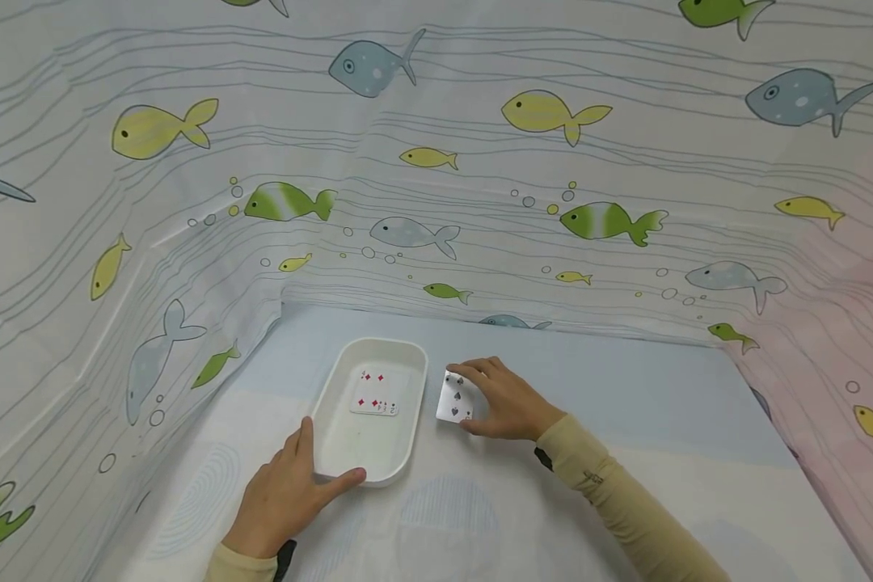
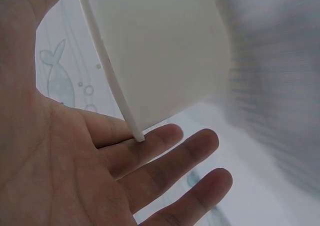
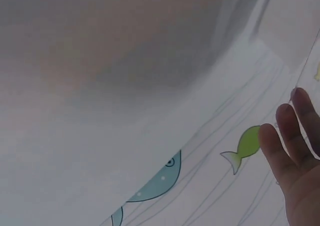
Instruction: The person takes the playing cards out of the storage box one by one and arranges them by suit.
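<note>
A white oblong tray with a raised rim stands on the light cloth, left of centre in the head view. Red diamond playing cards lie overlapping inside it. At the tray's near left corner, my left hand rests with its thumb on the front rim and its fingers along the left side; in the left wrist view those fingers are spread and fairly straight under the rim. To the right of the tray, my right hand holds a spades playing card by opposite edges, thumb at the bottom and fingers at the top.
A white cloth with a blue band covers the surface. Fish-printed curtain walls enclose it at the back and both sides, close behind the tray. A pinkish stretch of curtain hangs at the right.
</note>
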`<state>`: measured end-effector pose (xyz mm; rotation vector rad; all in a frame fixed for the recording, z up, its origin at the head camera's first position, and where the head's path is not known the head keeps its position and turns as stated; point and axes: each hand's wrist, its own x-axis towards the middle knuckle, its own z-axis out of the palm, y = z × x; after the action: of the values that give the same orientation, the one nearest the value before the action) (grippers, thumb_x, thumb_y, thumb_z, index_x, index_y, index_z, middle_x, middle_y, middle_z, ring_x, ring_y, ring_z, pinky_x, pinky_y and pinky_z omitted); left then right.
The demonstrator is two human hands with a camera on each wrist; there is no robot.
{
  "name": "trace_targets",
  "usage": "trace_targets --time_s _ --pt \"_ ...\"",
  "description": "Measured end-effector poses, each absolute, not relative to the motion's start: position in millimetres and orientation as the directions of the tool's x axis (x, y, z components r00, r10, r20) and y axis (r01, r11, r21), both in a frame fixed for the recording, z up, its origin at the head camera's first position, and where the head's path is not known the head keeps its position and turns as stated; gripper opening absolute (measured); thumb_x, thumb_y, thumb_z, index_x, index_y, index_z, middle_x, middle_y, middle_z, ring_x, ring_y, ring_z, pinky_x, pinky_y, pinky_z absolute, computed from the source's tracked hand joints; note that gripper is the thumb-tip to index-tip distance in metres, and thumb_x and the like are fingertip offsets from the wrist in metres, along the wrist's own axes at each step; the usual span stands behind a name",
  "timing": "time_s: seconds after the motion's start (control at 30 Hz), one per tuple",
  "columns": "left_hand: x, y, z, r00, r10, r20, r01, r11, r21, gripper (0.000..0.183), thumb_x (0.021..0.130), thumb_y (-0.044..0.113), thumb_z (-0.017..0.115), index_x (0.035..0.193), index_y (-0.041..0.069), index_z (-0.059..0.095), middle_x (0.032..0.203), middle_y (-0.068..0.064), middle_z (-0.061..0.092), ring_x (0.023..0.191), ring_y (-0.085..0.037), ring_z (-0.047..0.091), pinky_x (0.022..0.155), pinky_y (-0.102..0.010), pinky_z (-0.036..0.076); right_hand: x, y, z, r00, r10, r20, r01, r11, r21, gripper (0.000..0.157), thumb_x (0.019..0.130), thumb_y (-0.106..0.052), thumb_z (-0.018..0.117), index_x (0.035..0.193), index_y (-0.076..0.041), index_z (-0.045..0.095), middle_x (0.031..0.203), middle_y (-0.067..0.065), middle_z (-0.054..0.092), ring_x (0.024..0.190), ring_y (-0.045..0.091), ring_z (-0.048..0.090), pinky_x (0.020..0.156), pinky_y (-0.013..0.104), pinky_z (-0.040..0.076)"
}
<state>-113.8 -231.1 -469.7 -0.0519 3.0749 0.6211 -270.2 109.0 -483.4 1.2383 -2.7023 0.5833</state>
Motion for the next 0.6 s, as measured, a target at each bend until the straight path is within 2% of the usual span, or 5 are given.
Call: trace_targets --time_s 0.27,0.6 --pt "-113 -230 -469 -0.999 -0.030 -0.031 -0.039 0.923 0.382 0.130 0.079 0.084 0.058 0.153 -0.016 0.020 0.145 -0.035 0.044 0.114 -0.051 0.059 0.091 -0.060 0.047 -267 114 -500 -0.683 -0.714 0.157 -0.720 0.620 -0.311 0.085 0.081 -0.046 0.083 0.153 -0.023 0.044 0.141 -0.001 0.053 0.127 0.018 0.048 0.103 0.040 0.047" --pt "-114 -231 -471 -0.999 -0.030 -0.019 -0.035 0.920 0.391 0.130 0.079 0.085 0.056 0.153 -0.015 0.020 0.146 -0.034 0.044 0.113 -0.052 0.059 0.092 -0.061 0.046 -266 113 -511 -0.675 -0.730 0.102 -0.720 0.622 -0.308 0.086 0.082 -0.047 0.083 0.154 -0.021 0.044 0.143 -0.001 0.053 0.127 0.018 0.049 0.106 0.041 0.045"
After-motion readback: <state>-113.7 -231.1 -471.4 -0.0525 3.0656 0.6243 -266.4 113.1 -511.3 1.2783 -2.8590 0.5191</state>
